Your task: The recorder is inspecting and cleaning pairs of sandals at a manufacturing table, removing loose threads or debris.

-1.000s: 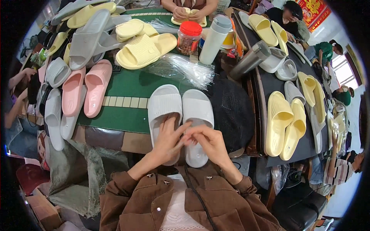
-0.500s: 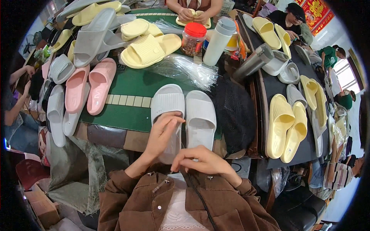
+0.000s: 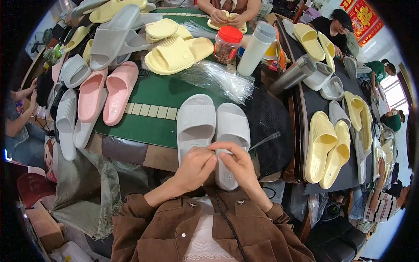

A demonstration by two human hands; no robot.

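Two grey slide slippers, the left one point(image 3: 196, 114) and the right one point(image 3: 232, 122), lie side by side with their open heels toward me. My left hand point(image 3: 195, 169) is closed over the left slipper's heel part, its fingertips pinched; what they hold is hidden. My right hand point(image 3: 239, 165) meets it over the right slipper, index finger and thumb bent in toward the left fingertips. A thin clear plastic strip point(image 3: 266, 139) sticks out past the right slipper's edge; its near end disappears behind my right hand. Beyond lies a bundle of similar clear strips point(image 3: 222, 83).
Yellow slippers point(image 3: 174, 56), pink slippers point(image 3: 118, 94) and grey ones point(image 3: 114, 37) crowd the green table mat point(image 3: 152, 91). A red-lidded jar point(image 3: 228, 43), a pale bottle point(image 3: 256, 50) and a steel flask point(image 3: 294, 74) stand beyond. Another person's hands point(image 3: 227, 18) hold yellow slippers opposite.
My hands have come together over the slippers; the right hand has risen from near my jacket. The clear strip now projects to the right. The view has shifted slightly.
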